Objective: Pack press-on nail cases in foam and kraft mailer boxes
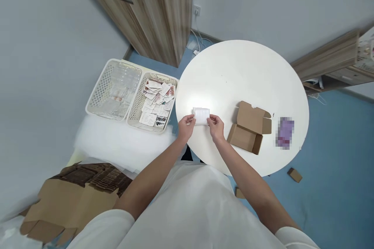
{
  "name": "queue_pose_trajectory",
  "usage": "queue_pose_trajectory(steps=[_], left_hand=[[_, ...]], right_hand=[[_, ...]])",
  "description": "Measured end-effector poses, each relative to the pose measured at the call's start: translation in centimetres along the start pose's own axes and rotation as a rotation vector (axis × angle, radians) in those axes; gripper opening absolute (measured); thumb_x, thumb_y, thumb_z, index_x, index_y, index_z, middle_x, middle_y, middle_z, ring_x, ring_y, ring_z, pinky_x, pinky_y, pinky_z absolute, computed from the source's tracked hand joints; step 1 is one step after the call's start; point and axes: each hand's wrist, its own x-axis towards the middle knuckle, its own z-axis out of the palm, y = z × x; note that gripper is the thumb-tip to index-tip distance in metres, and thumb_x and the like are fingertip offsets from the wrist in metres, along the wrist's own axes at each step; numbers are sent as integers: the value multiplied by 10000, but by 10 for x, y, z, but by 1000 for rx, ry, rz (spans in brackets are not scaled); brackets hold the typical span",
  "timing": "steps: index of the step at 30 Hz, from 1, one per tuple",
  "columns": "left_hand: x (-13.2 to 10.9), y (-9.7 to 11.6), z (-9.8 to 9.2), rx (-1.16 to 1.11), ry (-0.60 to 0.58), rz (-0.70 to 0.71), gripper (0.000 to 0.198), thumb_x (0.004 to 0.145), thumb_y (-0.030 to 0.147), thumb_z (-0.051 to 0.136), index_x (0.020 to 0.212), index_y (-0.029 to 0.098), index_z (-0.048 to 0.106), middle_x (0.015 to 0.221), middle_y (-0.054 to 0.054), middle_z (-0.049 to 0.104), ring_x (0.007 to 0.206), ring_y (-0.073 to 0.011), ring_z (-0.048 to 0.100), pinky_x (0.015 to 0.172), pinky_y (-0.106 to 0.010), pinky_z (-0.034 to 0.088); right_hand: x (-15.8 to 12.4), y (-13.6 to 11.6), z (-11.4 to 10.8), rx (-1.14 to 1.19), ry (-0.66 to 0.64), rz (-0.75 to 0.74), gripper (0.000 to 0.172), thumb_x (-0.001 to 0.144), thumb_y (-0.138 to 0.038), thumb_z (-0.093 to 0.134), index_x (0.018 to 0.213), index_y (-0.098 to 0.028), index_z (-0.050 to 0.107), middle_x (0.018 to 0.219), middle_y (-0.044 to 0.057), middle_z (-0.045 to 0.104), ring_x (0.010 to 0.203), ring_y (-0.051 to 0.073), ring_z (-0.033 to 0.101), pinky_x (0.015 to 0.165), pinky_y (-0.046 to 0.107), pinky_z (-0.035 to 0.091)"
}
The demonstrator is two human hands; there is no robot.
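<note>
Both of my hands hold a small white folded sheet of foam wrap (201, 115) just above the round white table (242, 70). My left hand (186, 125) pinches its left edge and my right hand (216, 126) pinches its right edge, fingers closed on it. An open brown cardboard mailer box (249, 126) lies on the table just right of my right hand, lid up and empty inside.
A blurred purple item (285, 132) lies at the table's right. Left of the table stand two white mesh baskets: one with clear packets (113, 89), one with printed cards (156, 101). White foam sheets (117, 142), flat cardboard boxes (84, 186) and floor scraps (294, 174) lie lower down.
</note>
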Motion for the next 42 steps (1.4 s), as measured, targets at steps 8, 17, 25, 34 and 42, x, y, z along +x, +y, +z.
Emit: queue_pose_trajectory(steps=[8, 17, 25, 34, 42], left_hand=[[-62, 24, 78, 58, -141, 138, 262, 721, 278, 569, 956, 164, 588, 885, -69, 616, 787, -145, 567, 669, -271, 488], [-102, 22, 150, 447, -416, 201, 339, 725, 203, 531, 1061, 158, 536, 972, -73, 620, 826, -149, 588, 741, -273, 474], [-102, 24, 168, 1059, -567, 320, 348, 705, 196, 510, 1051, 161, 509, 1008, -85, 604, 919, -215, 568, 737, -294, 435], [-106, 20, 172, 1287, -605, 435, 421, 724, 266, 496, 1128, 158, 444, 1087, -117, 544, 1025, -255, 495, 860, -361, 364], [-97, 22, 145, 889, -403, 523, 361, 736, 245, 504, 1091, 182, 502, 1157, -113, 483, 1077, -256, 448, 911, -385, 351]], right_hand=[[-40, -12, -114, -60, 30, -196, 331, 699, -298, 524, 1009, -186, 500, 1022, 79, 598, 820, 169, 601, 711, 313, 477], [-46, 33, -206, -416, 106, -298, 170, 753, -215, 398, 873, -201, 517, 953, 45, 573, 799, 159, 568, 733, 311, 449], [-40, 46, -209, -643, -43, -220, 331, 728, -145, 442, 1057, -175, 454, 1101, 86, 511, 937, 173, 531, 779, 284, 416], [-36, 38, -204, -857, -167, -178, 239, 719, -214, 527, 945, -137, 525, 1056, 149, 534, 910, 250, 556, 735, 333, 418], [-42, 45, -224, -603, 7, -423, 412, 719, -204, 490, 1130, -191, 472, 1275, 100, 392, 1177, 242, 376, 951, 397, 337]])
